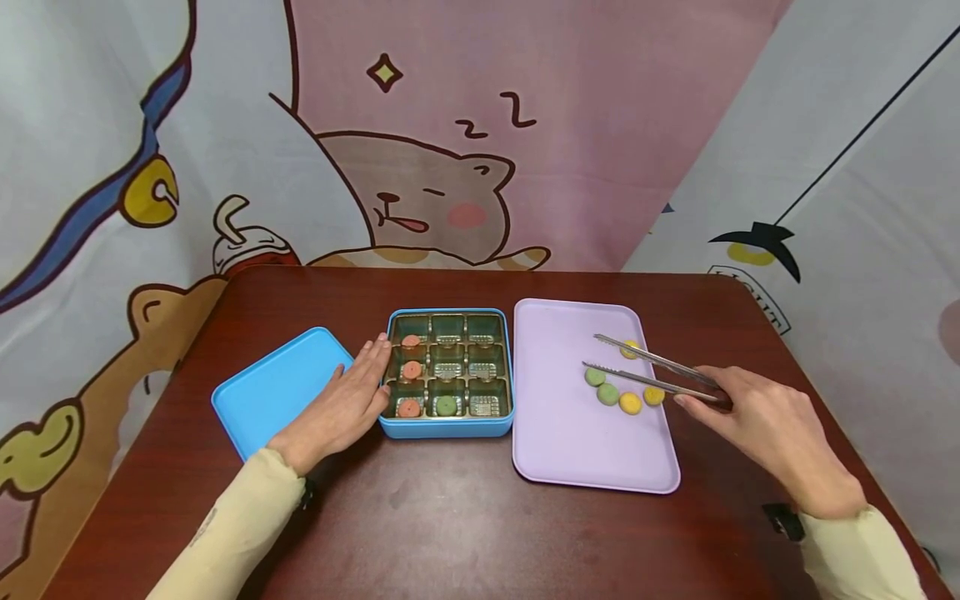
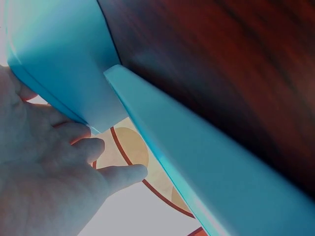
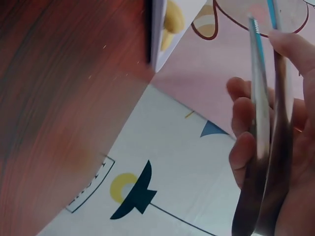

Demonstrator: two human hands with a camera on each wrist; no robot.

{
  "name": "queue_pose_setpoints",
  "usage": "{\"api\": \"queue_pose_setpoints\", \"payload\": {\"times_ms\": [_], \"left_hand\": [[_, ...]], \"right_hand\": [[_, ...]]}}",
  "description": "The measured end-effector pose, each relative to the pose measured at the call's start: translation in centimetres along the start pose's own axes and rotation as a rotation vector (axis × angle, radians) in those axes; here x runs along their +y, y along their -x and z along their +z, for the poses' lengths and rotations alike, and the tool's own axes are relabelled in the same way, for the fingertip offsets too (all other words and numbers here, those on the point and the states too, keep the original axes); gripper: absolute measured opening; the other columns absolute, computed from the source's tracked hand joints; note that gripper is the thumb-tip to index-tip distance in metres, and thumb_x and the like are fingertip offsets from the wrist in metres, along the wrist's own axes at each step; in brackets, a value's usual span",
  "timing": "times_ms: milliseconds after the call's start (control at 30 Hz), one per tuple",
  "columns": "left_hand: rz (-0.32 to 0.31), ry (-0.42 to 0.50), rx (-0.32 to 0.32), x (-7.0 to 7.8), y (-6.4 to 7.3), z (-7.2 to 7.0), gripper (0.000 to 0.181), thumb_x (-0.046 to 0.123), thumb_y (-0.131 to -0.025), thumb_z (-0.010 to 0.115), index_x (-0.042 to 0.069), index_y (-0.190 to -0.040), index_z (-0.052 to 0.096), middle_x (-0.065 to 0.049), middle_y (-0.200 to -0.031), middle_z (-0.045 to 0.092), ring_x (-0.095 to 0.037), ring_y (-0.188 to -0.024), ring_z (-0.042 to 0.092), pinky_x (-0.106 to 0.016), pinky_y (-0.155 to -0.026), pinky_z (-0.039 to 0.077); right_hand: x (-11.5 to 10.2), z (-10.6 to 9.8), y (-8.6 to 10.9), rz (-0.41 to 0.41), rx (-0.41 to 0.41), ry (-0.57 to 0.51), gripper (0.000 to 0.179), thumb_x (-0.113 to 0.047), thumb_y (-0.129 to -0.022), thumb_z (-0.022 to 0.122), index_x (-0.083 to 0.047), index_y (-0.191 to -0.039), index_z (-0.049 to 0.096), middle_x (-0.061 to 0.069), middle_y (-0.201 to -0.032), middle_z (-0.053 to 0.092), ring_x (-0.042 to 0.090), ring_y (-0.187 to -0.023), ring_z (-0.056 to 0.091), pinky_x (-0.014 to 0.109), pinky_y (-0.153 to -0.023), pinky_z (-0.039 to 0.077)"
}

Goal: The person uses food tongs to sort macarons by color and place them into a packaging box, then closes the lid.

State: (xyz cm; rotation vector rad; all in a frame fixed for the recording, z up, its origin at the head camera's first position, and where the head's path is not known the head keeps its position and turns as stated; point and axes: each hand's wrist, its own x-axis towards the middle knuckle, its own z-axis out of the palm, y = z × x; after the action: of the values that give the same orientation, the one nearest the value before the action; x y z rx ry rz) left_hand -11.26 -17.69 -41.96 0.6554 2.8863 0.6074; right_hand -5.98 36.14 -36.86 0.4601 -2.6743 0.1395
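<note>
My left hand (image 1: 345,404) lies with fingers fairly straight against the left side of a blue box (image 1: 446,428). Inside is a gold insert with three rows of three compartments. Orange pieces (image 1: 412,370) sit in its left column, and a green piece (image 1: 446,406) in the front middle one. Metal tweezers (image 1: 660,383) with serrated tips are held in my right hand (image 1: 780,433) above a lilac tray (image 1: 570,450). Their tips stand apart with nothing pinched between. Below them on the tray lie two green pieces (image 1: 607,394) and three yellow pieces (image 1: 630,403).
A blue lid (image 1: 288,387) lies on the brown table (image 1: 442,517) left of the box, partly under my left forearm. The tray stands close to the box's right side. A cartoon-printed cloth (image 1: 600,125) hangs behind the table.
</note>
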Motion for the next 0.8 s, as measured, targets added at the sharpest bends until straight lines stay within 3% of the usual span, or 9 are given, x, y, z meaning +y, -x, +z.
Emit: {"api": "queue_pose_setpoints", "payload": {"times_ms": [267, 467, 800], "left_hand": [[0.0, 0.011, 0.0, 0.01, 0.09, 0.0, 0.066, 0.026, -0.111, 0.04, 0.001, -0.165, 0.012, -0.013, -0.173, 0.006, -0.034, -0.159, 0.009, -0.07, -0.118, 0.017], [0.006, 0.007, 0.0, 0.01, 0.07, 0.02, 0.066, 0.026, -0.111, 0.04, 0.001, -0.165, 0.012, -0.013, -0.173, 0.005, -0.035, -0.158, 0.01, -0.071, -0.118, 0.017], [0.006, 0.005, -0.003, 0.01, -0.01, 0.06, 0.066, 0.026, -0.111, 0.041, 0.001, -0.165, 0.012, -0.013, -0.173, 0.006, -0.036, -0.158, 0.01, -0.071, -0.118, 0.017]], "right_hand": [[0.69, 0.17, 0.63, 0.051, -0.13, 0.031, 0.043, -0.037, -0.075, 0.089, -0.008, -0.103, 0.074, -0.008, -0.069, 0.056, 0.008, -0.053, 0.043, 0.029, -0.043, 0.031], [0.86, 0.44, 0.78, 0.06, -0.178, 0.044, 0.045, -0.037, -0.074, 0.091, -0.006, -0.103, 0.075, -0.006, -0.071, 0.059, 0.009, -0.055, 0.044, 0.029, -0.044, 0.032], [0.99, 0.94, 0.48, 0.018, -0.149, 0.054, 0.04, -0.033, -0.072, 0.091, -0.007, -0.098, 0.075, -0.005, -0.07, 0.062, 0.01, -0.054, 0.046, 0.032, -0.043, 0.034]]}}
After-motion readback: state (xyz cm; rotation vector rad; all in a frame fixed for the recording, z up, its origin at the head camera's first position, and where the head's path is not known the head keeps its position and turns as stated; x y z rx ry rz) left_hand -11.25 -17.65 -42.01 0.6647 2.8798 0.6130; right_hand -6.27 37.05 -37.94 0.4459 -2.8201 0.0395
